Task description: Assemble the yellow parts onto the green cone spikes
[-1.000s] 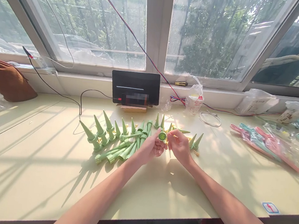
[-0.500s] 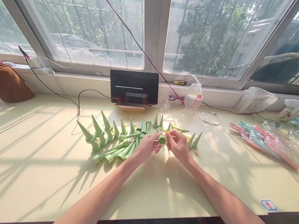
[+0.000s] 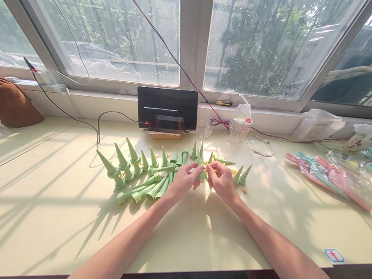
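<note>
My left hand (image 3: pixel 185 180) is closed on a green plastic plant watering spike (image 3: pixel 202 176), mostly covered by my fingers. Close against it, my right hand (image 3: pixel 222 180) has thumb and forefinger pinched at the same piece; whatever sits between those fingertips is too small to make out. Left of my hands, several green spikes (image 3: pixel 122 157) stand point up in a row. In front of that row lies a pile of long green spikes (image 3: pixel 156 190) with ribbed collars. Two more upright spikes (image 3: pixel 243 174) are right of my right hand, beside small yellow pieces (image 3: pixel 243 189).
A dark tablet (image 3: pixel 166 108) leans on the back ledge with a cable attached. A bagged cup (image 3: pixel 240 124), a coiled white cable (image 3: pixel 260 147) and pink and teal plastic items (image 3: pixel 329 176) lie to the right. A brown bag (image 3: pixel 7 100) is far left.
The held spike's round open end, which faced me, has tipped away, and my fingertips have come together over it. The camera view has shifted slightly.
</note>
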The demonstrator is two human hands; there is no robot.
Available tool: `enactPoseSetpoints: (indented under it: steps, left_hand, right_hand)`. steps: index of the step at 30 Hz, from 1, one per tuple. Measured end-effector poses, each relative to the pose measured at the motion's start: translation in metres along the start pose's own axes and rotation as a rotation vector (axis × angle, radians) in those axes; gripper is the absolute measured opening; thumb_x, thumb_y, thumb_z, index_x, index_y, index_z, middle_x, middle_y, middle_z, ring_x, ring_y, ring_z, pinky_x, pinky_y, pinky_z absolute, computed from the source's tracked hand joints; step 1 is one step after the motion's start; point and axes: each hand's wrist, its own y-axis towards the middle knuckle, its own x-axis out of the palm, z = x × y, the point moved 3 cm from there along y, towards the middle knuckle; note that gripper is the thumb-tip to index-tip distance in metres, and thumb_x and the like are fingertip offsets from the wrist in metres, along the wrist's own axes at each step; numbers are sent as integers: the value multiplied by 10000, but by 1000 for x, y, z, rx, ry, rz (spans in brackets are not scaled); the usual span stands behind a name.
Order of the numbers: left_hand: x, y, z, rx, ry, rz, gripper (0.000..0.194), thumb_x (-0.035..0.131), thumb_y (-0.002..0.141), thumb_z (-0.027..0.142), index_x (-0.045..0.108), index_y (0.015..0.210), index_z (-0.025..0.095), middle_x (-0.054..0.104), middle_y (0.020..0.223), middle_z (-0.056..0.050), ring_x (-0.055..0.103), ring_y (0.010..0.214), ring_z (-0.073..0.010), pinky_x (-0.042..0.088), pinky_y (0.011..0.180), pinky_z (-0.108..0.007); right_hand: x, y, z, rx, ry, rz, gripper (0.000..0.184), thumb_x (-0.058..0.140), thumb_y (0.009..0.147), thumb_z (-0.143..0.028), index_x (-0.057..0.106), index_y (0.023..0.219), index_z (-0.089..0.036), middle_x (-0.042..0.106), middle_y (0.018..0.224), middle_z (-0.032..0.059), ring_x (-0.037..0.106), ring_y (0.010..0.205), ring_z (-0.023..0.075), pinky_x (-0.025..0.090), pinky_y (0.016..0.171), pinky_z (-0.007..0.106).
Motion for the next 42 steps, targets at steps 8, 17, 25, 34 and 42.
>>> enactPoseSetpoints:
  steps: [8, 17, 25, 34, 42]
  left_hand:
    - [0, -2, 0, 133, 176, 80, 379, 608, 843, 553, 595, 907, 180, 526, 624, 20, 453, 430, -80, 340, 430, -231]
    - [2, 1, -4, 439, 436, 142, 279, 497, 952, 434, 673, 973, 219, 536, 1023, -63, 520, 654, -87, 458, 539, -223]
    - [-5, -4, 8, 311, 355, 351, 431, 429, 950, 537, 629, 805, 184, 602, 869, -55, 531, 576, -110, 431, 581, -266]
    - [-1, 4, -10, -111, -119, -4, 600, 533, 844, 629, 651, 528, 132, 557, 517, -48, 415, 392, -84, 332, 460, -256]
    - [0, 3, -9, -155, -216, -58, 517, 633, 791, 601, 718, 670, 105, 653, 643, -89, 416, 406, -67, 353, 462, -252]
  right_hand:
    - [-1, 0, 2, 27, -14, 26, 308, 580, 897, -458, 554, 740, -194, 460, 512, -57, 420, 389, 96, 322, 405, 245]
    - [-1, 0, 2, 49, -26, 35, 327, 558, 914, -470, 560, 732, -198, 438, 473, -62, 415, 389, 108, 329, 425, 252]
    - [-2, -1, 0, -32, -86, 125, 327, 547, 918, -490, 536, 752, -209, 463, 561, -42, 446, 445, 116, 344, 442, 257]
    - [-1, -1, 0, -89, -103, 72, 343, 546, 919, -531, 589, 816, -206, 506, 635, -26, 463, 486, 112, 384, 469, 256]
    - [-1, -1, 3, -78, -60, 50, 312, 554, 920, -495, 575, 813, -203, 524, 637, -28, 470, 478, 111, 360, 468, 253]
